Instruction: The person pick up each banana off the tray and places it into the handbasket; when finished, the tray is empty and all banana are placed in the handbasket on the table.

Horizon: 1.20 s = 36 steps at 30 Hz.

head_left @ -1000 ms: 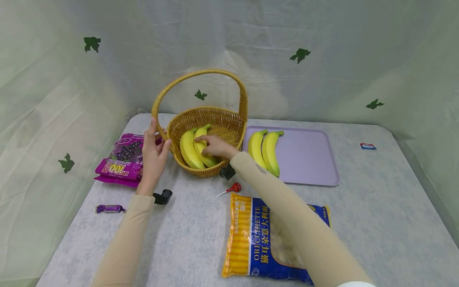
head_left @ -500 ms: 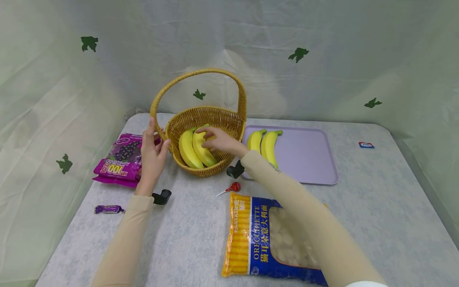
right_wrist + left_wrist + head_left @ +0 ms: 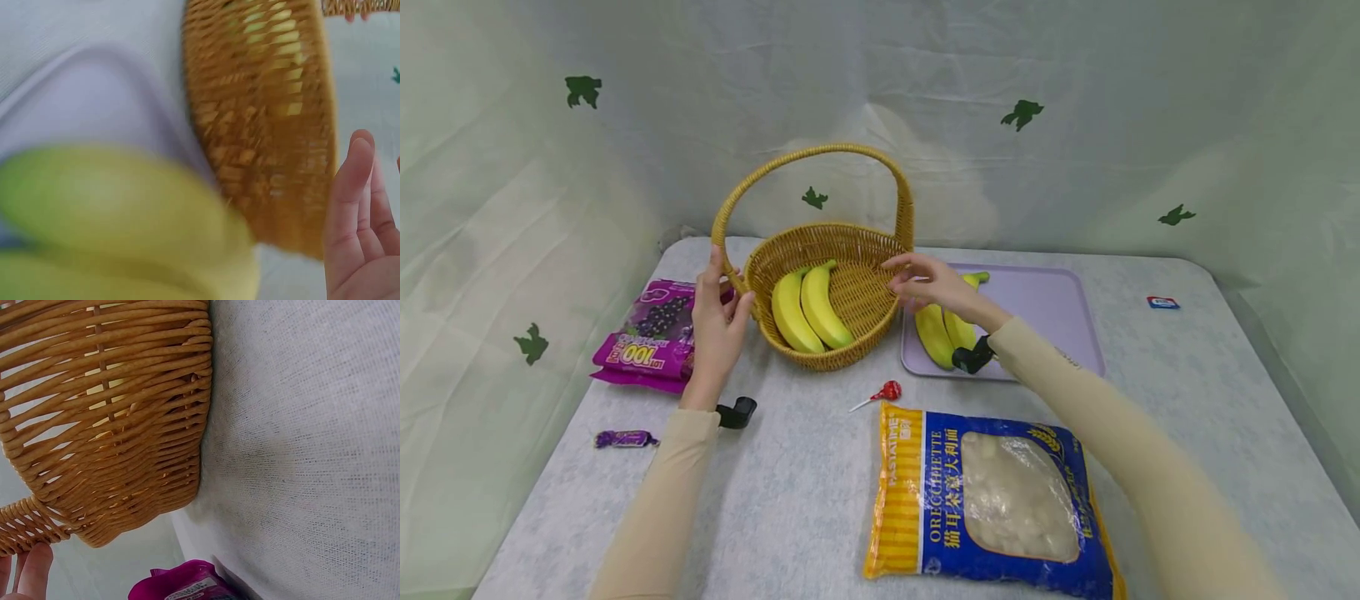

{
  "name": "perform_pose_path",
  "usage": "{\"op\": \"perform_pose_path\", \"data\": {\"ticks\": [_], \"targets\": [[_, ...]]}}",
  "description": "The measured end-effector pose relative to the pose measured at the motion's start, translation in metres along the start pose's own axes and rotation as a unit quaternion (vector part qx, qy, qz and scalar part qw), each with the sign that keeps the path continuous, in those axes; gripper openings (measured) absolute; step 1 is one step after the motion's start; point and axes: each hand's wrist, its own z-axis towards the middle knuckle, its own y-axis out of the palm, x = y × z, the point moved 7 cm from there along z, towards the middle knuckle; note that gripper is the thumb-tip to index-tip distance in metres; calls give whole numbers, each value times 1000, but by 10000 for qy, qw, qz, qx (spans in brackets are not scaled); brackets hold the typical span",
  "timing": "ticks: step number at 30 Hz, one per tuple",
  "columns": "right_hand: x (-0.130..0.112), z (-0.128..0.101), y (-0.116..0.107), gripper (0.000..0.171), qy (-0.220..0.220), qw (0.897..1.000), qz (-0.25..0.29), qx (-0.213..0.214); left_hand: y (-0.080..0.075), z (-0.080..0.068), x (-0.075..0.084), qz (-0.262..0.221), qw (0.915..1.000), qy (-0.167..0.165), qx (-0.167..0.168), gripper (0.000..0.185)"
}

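Note:
My left hand (image 3: 718,337) holds the lower left end of the handle of a wicker basket (image 3: 831,360); its fingertips (image 3: 39,565) touch the woven handle in the left wrist view. Two bananas (image 3: 794,312) lie side by side inside the basket. With relaxed fingers and nothing in them, my right hand (image 3: 946,290) hovers by the basket's right rim, above two more bananas (image 3: 934,337). Those rest on the left part of a lilac tray (image 3: 1037,312), partly hidden by the hand. In the right wrist view the tray bananas (image 3: 119,194) are blurred and close.
Left of the basket lies a purple candy bag (image 3: 651,337), and a purple-wrapped candy (image 3: 625,438) is nearer the front. A red lollipop (image 3: 890,390) sits before the basket. A bag of orecchiette (image 3: 1000,500) lies at the front, a small red-and-blue packet (image 3: 1163,302) at far right.
My right hand has left the bananas in the basket and moved right, over the rim to above the tray bananas. My left hand stays on the handle.

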Motion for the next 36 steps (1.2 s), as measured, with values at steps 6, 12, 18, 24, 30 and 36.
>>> {"op": "perform_pose_path", "data": {"ticks": [6,12,18,24,30,36], "targets": [[21,-30,-32,43,301,9991,-147,271,0,-1,-27,54,9998,-178,-32,73],[40,-53,-52,45,526,9968,-335,504,0,-1,-28,76,9999,-140,-42,72],[53,-67,-61,48,655,9948,-468,620,-1,-2,-29,81,9999,-87,1,75],[64,-75,-61,53,1000,9916,-630,519,0,-2,-17,142,9999,90,39,80],[71,-70,-58,61,1085,9875,-1074,403,-1,-2,12,173,9996,226,33,79],[70,-65,-56,66,1122,9824,-1427,440,0,-1,15,106,9999,46,-22,74]]}}
